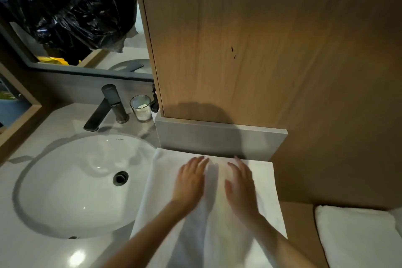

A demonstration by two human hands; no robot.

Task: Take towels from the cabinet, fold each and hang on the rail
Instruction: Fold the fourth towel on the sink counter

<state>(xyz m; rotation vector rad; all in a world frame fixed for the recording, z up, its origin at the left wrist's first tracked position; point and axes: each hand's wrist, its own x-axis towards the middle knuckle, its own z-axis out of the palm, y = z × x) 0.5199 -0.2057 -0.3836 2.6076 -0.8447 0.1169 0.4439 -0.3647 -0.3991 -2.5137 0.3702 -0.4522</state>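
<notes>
Fingers (201, 162) straight and together on both hands, gripping nothing. The left hand (191, 183) and right hand (241, 191) lie palm down, side by side, on the white towel (264, 183). Motion blur makes it unclear how firmly they touch it.

The towel lies spread flat on the countertop (54, 252), right of the sink (71, 191). Its far edge touches the grey upstand (217, 139), its left edge laps over the basin rim, and its near end runs out of the bottom of the frame. Right edge is straight, beside a strip of wood surface. Cloth is plain, soft and matte, with a long fold ridge between the forearms.

Tight space: the wood-grain cabinet panel (239, 39) rises right behind the upstand and wraps around the right. Open room is only to the left, over the glossy oval basin with its dark drain (120, 178).

A dark metal faucet (108, 106) and a clear glass (141, 107) stand at the back, near the cabinet edge. A second white towel (359, 237), thick and rounded, sits lower right, apart from the first.
</notes>
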